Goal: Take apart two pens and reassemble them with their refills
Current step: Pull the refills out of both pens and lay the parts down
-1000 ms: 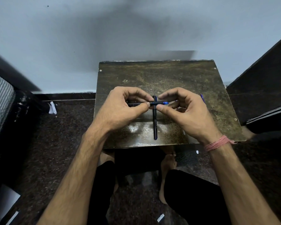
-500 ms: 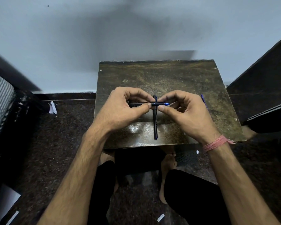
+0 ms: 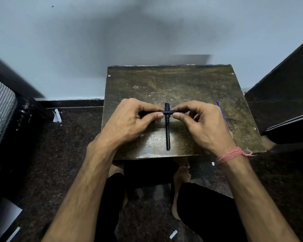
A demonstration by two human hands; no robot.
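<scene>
Two dark pens are forming a cross over the small worn table (image 3: 182, 81). One, the held pen (image 3: 171, 111), is running crosswise just above the surface, with the left hand (image 3: 131, 123) pinching one end between thumb and fingers and the right hand (image 3: 205, 123) pinching the other end the same way. Both hands are grasping it close to its middle, thumbs nearly meeting, which is probably giving the grip needed to twist or pull the barrel halves against each other; whether they are coming apart or going together is not something I can tell. The lying pen (image 3: 168, 133) is resting flat on the table, pointing away from the person, directly under the held one, likely parked there within easy reach. Off to the right, a thin blue refill (image 3: 222, 114) is lying on the table beside the right hand, mostly hidden by it, seemingly set aside where it will not roll under the work. The hands are working low over the table, so a dropped piece would likely land on it rather than on the dark speckled floor (image 3: 59, 154). A red thread band (image 3: 229, 154) is wrapping the right wrist.
</scene>
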